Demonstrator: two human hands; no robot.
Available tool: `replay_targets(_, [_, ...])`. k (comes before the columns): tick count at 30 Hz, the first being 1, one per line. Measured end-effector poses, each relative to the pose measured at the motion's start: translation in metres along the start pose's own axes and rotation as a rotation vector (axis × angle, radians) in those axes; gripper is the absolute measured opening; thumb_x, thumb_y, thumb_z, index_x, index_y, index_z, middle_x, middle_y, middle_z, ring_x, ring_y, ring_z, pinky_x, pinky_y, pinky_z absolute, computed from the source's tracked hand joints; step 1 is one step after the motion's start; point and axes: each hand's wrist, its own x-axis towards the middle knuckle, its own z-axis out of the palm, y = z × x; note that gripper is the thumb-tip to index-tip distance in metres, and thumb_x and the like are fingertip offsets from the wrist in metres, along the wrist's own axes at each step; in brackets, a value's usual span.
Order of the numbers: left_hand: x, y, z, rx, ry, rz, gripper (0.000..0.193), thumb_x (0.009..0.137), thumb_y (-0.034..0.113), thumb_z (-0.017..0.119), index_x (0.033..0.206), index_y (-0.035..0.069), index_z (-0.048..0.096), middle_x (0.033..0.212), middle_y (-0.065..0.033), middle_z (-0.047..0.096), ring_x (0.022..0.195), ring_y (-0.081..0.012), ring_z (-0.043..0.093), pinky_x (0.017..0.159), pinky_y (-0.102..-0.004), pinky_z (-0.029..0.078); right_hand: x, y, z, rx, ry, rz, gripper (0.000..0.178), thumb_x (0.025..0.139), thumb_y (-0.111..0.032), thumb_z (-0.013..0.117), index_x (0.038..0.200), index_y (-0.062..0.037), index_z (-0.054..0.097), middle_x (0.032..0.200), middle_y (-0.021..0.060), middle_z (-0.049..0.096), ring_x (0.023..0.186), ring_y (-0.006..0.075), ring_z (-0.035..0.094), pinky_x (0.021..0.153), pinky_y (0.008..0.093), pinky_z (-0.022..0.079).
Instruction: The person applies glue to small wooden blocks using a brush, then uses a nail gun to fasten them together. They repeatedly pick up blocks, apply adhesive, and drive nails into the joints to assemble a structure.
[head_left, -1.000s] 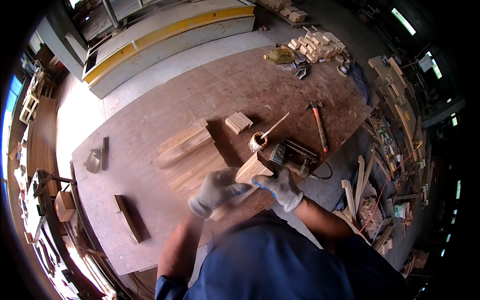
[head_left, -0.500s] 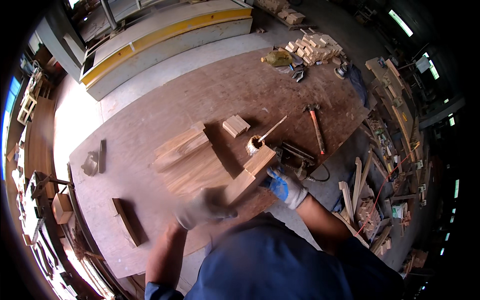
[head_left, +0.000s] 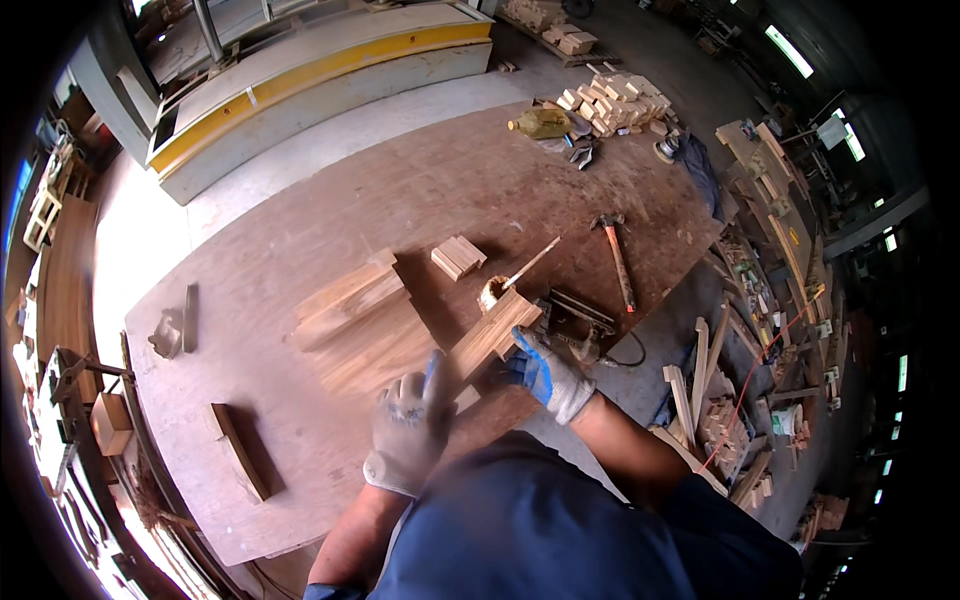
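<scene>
In both gloved hands, above the near edge of the table, I have a wooden block (head_left: pixel 492 333) held at a slant. My right hand (head_left: pixel 553 378), in a grey and blue glove, is closed round its right end, thumb along the side. At the lower left end, my left hand (head_left: pixel 408 425) has its index finger stretched up against the block; the other fingers look curled and partly hidden. Just beyond the block stands a small glue-smeared pot (head_left: pixel 491 292) with a stick (head_left: pixel 533 262) leaning out. Joined wooden boards (head_left: pixel 372 325) lie to the left.
A small stack of wood pieces (head_left: pixel 459 257) sits past the boards. To the right lie a hammer (head_left: pixel 617 262) and a dark metal tool (head_left: pixel 580 320) with a hose. A wood strip (head_left: pixel 240 452) is at the left. Piled blocks (head_left: pixel 622 100) and a yellowish bottle (head_left: pixel 540 124) occupy the far end.
The block has turned in my hands, so its long grained face shows more. My left hand, blurred before, has come to rest with its index finger raised. The whole view has shifted slightly.
</scene>
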Motion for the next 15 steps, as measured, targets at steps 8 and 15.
replay_targets(8, [-0.001,0.005,0.001,-0.124,0.100,-0.036,0.089,0.079,0.024,0.090,0.157,0.009,0.049,0.114,-0.0155,0.066,0.100,-0.0379,0.066,0.086,-0.0492,0.055,0.000,0.002,-0.005,0.052,-0.073,-0.155,0.021,0.099,-0.017,0.076,0.115,-0.0059,0.067,0.107,0.0083,0.068,0.099,0.0260,0.073,0.086,0.0500,0.067])
replay_targets(15, [0.005,0.005,-0.001,-0.379,-0.013,-0.121,0.073,0.082,0.016,0.085,0.148,0.005,0.056,0.122,-0.0203,0.070,0.107,-0.0410,0.070,0.089,-0.0489,0.059,-0.009,-0.002,0.004,-0.148,-0.111,-0.280,0.028,0.097,-0.015,0.076,0.121,-0.0029,0.068,0.108,0.0073,0.070,0.098,0.0191,0.071,0.087,0.0409,0.065])
